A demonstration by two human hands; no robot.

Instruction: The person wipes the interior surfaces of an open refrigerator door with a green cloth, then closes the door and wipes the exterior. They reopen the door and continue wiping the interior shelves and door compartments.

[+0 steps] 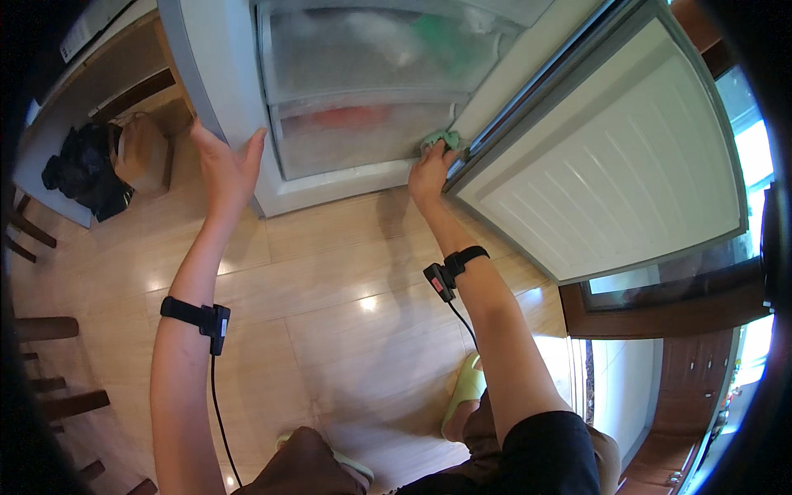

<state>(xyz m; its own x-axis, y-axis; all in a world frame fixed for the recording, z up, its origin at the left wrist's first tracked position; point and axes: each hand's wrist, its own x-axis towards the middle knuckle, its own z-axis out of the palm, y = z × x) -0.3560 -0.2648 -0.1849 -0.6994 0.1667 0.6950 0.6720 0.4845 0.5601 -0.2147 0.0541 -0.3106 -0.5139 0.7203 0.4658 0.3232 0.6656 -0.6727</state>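
My right hand (431, 173) presses a green cloth (443, 139) against the lower right corner of the refrigerator's freezer frame (352, 177), near the hinge side. My left hand (226, 167) straddles the left front edge of the refrigerator body (232, 80), its thumb spread apart on the front and its fingers partly hidden along the side. Between my hands are two frosted freezer drawers, both pushed in: the upper drawer (371, 62) shows something green and white, the lower drawer (365, 139) something red. The freezer door (612, 154) stands open to the right.
Left of the refrigerator, a black plastic bag (83, 164) and a tan container (143, 151) sit beneath a shelf. Wooden furniture legs (74, 405) poke in at far left. Cabled straps circle both wrists. My slippered feet stand on the tiled floor (346, 297); brown cabinets (693, 383) line the right.
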